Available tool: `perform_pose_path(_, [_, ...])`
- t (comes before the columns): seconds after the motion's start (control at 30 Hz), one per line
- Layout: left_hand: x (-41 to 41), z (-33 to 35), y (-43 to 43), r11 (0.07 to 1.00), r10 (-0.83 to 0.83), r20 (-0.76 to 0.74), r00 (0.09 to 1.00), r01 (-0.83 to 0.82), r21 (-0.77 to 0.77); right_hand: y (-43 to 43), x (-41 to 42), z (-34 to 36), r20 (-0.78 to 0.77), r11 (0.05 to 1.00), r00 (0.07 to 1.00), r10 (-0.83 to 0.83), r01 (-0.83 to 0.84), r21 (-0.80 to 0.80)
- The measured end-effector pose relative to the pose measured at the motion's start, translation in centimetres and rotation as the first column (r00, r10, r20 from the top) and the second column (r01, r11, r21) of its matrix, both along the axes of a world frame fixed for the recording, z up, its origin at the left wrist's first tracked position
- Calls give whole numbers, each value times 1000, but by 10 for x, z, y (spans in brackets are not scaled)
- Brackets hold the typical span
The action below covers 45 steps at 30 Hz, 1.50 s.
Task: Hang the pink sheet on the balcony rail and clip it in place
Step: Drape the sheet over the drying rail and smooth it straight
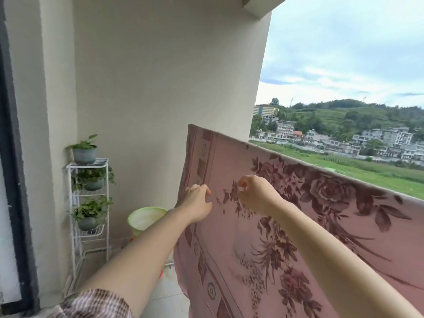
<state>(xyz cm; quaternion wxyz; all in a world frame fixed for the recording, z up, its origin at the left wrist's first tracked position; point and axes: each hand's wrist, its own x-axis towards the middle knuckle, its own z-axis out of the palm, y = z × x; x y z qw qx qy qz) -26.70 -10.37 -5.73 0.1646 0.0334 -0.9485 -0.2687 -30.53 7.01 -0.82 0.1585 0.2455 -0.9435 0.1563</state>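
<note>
Grip, left hand (196,203): fingers curled, fingertips pressed against the pink sheet (298,226) near its left border; whether cloth is pinched between them cannot be told.
Grip, right hand (257,195): thumb and forefinger drawn together in front of the sheet, just right of the left hand; something small and pale may sit between them, too small to make out.
Sheet: draped over the top edge of the balcony, hanging down on the near side, its upper fold slanting from upper left to lower right; dark rose pattern, patterned border strip along the left edge.
Rail: hidden under the cloth.
Arms: both bare and stretched forward; a checked sleeve (96,304) at bottom left.
Corner: white wire rack (88,203) with three potted plants; green bucket (146,218) beside it, behind the left forearm.
</note>
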Motion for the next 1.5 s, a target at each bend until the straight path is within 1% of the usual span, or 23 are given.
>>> perform_pose_path(0.07, [-41, 5, -28, 1000, 9, -7, 1000, -9, 9, -29, -49, 8, -26, 1000, 1000, 1, 0, 22])
perform_pose_path(0.13, [-76, 9, -55, 999, 32, -15, 999, -32, 12, -55, -88, 13, -55, 997, 998, -7, 12, 81])
perform_pose_path(0.3, [-179, 5, -126, 992, 95, -19, 995, -93, 81, -129, -195, 6, -131, 981, 991, -23, 48, 190])
perform_pose_path(0.5, [-318, -4, -229, 994, 69, -17, 997, -68, 81, -225, -327, -3, -177, 969, 983, -46, 87, 231])
perform_pose_path(0.73, [-483, -2, -343, 989, 48, 36, 998, -53, 139, -328, -474, 21, -216, 951, 969, -123, 177, 252])
perform_pose_path(0.83, [-548, -3, -371, 980, 38, 39, 999, -45, 193, -356, -530, 30, -258, 929, 958, -125, 205, 308])
perform_pose_path(1.03, [-664, -2, -413, 943, -39, -1, 999, 38, 331, -406, -643, 47, -334, 905, 935, -119, 240, 351])
perform_pose_path(1.2, [-761, -4, -441, 924, -57, 23, 998, 44, 379, -437, -727, 59, -300, 906, 941, -157, 258, 336])
perform_pose_path(1.27, [-798, 0, -448, 905, -76, 21, 997, 60, 421, -451, -757, 66, -270, 907, 948, -170, 258, 333])
perform_pose_path(1.37, [-846, 8, -455, 852, -129, -36, 991, 129, 507, -475, -800, 74, -219, 930, 957, -192, 249, 272])
perform_pose_path(1.43, [-873, 11, -459, 782, -190, -64, 980, 191, 593, -489, -820, 76, -198, 919, 952, -233, 282, 275])
perform_pose_path(1.5, [-899, 12, -460, 672, -249, -105, 963, 250, 697, -495, -835, 78, -197, 907, 944, -265, 313, 281])
